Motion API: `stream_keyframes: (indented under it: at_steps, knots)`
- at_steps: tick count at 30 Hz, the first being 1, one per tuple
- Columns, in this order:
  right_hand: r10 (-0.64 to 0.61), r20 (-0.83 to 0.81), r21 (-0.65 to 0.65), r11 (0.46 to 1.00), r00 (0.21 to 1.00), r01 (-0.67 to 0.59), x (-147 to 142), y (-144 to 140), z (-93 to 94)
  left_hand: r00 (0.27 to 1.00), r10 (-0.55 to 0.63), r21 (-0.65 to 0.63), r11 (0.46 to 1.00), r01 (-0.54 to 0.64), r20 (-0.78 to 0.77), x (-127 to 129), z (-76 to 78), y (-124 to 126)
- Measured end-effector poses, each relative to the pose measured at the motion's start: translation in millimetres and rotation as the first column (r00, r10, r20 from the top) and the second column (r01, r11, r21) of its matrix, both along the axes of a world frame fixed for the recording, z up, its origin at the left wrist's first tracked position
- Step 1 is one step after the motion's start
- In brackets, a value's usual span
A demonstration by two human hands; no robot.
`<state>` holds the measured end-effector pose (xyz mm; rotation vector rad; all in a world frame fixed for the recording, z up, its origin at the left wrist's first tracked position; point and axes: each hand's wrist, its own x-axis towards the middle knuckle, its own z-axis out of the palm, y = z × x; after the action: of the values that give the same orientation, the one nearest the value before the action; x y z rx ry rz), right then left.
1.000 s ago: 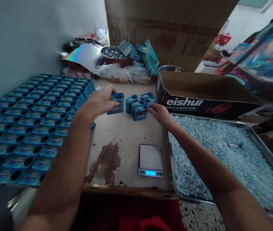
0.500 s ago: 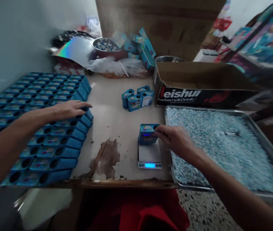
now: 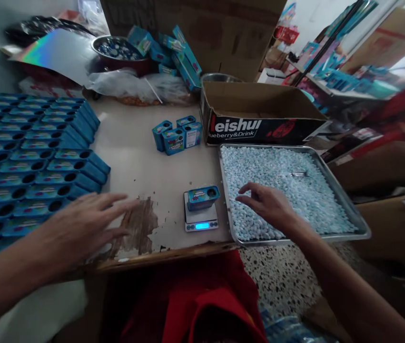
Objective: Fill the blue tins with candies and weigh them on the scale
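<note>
Blue tin: lies on its side on the small digital scale, near the front edge of the worktop, just left of the metal tray; no hand on it.
Tin opening: round hole at its right end, apparently unplugged.
Right hand: empty, fingers loosely curled and spread, hovering over the near left part of the tray, just right of the tin.
Left hand: empty, palm down, fingers splayed, at the front edge of the worktop beside the rows of tins; contact with the surface cannot be told.
Tray contents: pale blue candies, filling the tray in a loose layer.
Handling, judged: tin looks light, rigid and smooth-sided; likely to slide or tip off the small scale plate if nudged. Best taken by its two long flat sides, hole kept upward.
Candies, judged: small, hard, free-rolling; a pinch or scoop would serve.
Other items: a cluster of upright tins further back; an open carton behind the tray.
</note>
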<state>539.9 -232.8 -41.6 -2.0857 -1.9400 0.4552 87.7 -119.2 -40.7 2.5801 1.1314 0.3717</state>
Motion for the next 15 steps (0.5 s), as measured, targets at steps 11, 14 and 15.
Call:
stream_keyframes:
  at_steps: [11,14,15]
  knots:
    - [0.243,0.342,-0.252,0.954,0.908,-0.161,20,13,-38.5,0.982,-0.161,-0.110,0.983,0.150,-0.099,57,-39.4,-23]
    - [0.159,0.113,-0.271,0.955,0.981,-0.123,41,28,-41.0,0.987,-0.143,-0.094,0.986,0.135,-0.074,60,-31.1,-20]
    - [0.094,-0.016,-0.278,0.956,0.995,-0.095,50,30,-41.7,0.990,-0.127,-0.095,0.988,0.121,-0.058,60,-29.1,-20]
